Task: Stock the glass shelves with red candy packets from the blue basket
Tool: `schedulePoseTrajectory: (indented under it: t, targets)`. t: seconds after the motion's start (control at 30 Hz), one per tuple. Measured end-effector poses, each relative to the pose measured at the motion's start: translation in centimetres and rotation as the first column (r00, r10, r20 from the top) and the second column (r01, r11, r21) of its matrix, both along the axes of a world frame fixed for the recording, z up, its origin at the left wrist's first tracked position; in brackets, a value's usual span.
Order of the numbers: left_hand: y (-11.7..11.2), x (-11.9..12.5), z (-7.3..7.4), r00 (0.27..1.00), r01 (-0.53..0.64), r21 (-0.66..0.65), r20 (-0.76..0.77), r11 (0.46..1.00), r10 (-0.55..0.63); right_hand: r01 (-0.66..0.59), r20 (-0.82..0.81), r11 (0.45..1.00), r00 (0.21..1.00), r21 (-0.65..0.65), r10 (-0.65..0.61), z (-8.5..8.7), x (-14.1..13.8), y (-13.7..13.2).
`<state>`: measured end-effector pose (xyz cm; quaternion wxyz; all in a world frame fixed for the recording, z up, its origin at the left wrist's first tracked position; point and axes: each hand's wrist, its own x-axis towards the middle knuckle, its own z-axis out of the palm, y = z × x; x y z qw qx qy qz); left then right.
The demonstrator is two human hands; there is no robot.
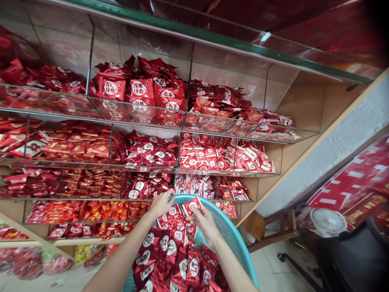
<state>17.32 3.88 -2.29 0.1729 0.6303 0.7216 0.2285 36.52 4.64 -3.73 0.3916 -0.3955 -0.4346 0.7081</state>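
Note:
A large turquoise plastic basket [240,243] stands in front of me, filled with dark red packets [182,267] and smaller bright red packets. My left hand [162,203] is at the basket's far rim, its fingers curled over the edge close to the shelf front. My right hand [202,221] is over the basket and pinches a small red and white packet [192,206] between thumb and fingers. Below it lie similar small packets [179,235] with round white labels. The tips of some right fingers are hidden behind the held packet.
Ahead rise glass-fronted shelves [142,164], split by clear dividers and stocked with red packets in several styles. Clear bags of goods [24,261] sit under the lowest shelf. At right are a wooden stool [273,231], a black chair [352,255] and a white round object [328,221].

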Motion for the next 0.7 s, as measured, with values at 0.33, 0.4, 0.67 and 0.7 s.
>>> schedulePoseTrajectory:
  t: [0.33, 0.4, 0.67, 0.7]
  targets:
    - [0.1, -0.2, -0.3, 1.000, 0.007, 0.013, -0.020, 1.000, -0.007, 0.226, 0.329, 0.957, 0.903, 0.183, -0.276, -3.1, 2.2, 2.1]
    - [0.1, -0.2, -0.3, 1.000, -0.001, 0.003, -0.019, 1.000, 0.001, 0.228, 0.361, 0.952, 0.886, 0.206, -0.290, -3.4, 2.2, 2.2]
    - [0.0, -0.1, -0.1, 1.000, 0.005, 0.003, -0.024, 1.000, -0.004, 0.141, 0.384, 0.975, 0.902, 0.173, -0.199, -4.2, 1.4, 1.9]
    - [0.0, -0.1, -0.1, 1.000, 0.007, 0.003, -0.020, 1.000, -0.007, 0.127, 0.393, 0.974, 0.899, 0.188, -0.193, -4.3, 1.4, 1.9]
